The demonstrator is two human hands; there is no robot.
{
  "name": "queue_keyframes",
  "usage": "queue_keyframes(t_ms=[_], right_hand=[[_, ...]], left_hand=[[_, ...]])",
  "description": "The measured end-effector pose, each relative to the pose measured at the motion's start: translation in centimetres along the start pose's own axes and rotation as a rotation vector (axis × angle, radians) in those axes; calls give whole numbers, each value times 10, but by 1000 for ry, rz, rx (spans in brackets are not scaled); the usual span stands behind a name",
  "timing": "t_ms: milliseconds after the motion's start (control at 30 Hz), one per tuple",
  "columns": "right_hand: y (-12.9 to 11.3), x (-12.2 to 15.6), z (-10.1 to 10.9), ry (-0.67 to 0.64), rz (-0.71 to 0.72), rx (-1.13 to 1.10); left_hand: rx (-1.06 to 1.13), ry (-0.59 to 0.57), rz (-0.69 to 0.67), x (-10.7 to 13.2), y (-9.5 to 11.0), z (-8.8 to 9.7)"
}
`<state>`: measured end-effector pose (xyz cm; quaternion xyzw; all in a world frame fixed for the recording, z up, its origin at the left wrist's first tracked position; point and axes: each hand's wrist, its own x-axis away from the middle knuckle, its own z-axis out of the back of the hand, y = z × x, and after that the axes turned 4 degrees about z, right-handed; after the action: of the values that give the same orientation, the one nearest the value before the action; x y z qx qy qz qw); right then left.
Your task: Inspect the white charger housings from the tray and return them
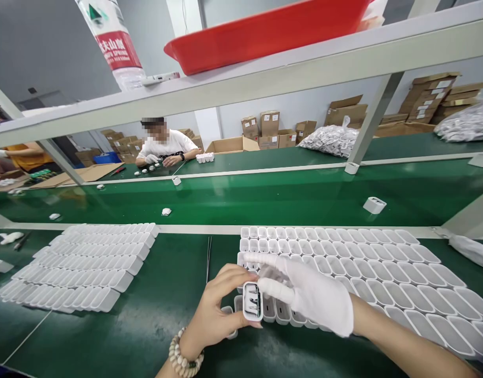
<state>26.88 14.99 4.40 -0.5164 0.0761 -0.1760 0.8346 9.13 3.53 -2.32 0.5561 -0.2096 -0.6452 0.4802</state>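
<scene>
My bare left hand (pixel 216 307), with a beaded bracelet on the wrist, grips a small white plastic case (pixel 252 302) between thumb and fingers. Its open end faces me and shows dark and metallic parts inside. My right hand (pixel 304 294) wears a white glove; its fingers reach to the right side of that case, thumb beside it and forefinger stretched out above. Whether the gloved fingers pinch anything is hard to see. Beneath and beyond both hands stand rows of open white cases (pixel 367 268). Tweezers (pixel 209 260) lie on the green table left of these rows.
A block of closed white cases (pixel 80 268) stands on the left. Past the metal rail, a green conveyor belt (pixel 265 194) carries scattered white pieces. Overhead, a shelf (pixel 304 58) holds a red tray (pixel 265 34) and a bottle (pixel 113 44). Across the belt sits a co-worker (pixel 166 144).
</scene>
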Motion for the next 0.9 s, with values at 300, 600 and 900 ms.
queue_keyframes(t_ms=[300, 600, 900], right_hand=[[15, -5, -23, 68, 236, 628], [6, -3, -17, 89, 159, 259], [-9, 2, -13, 34, -24, -4]], left_hand=[[8, 33, 117, 2, -3, -7], [56, 54, 121, 2, -1, -7], [61, -28, 72, 3, -3, 0]])
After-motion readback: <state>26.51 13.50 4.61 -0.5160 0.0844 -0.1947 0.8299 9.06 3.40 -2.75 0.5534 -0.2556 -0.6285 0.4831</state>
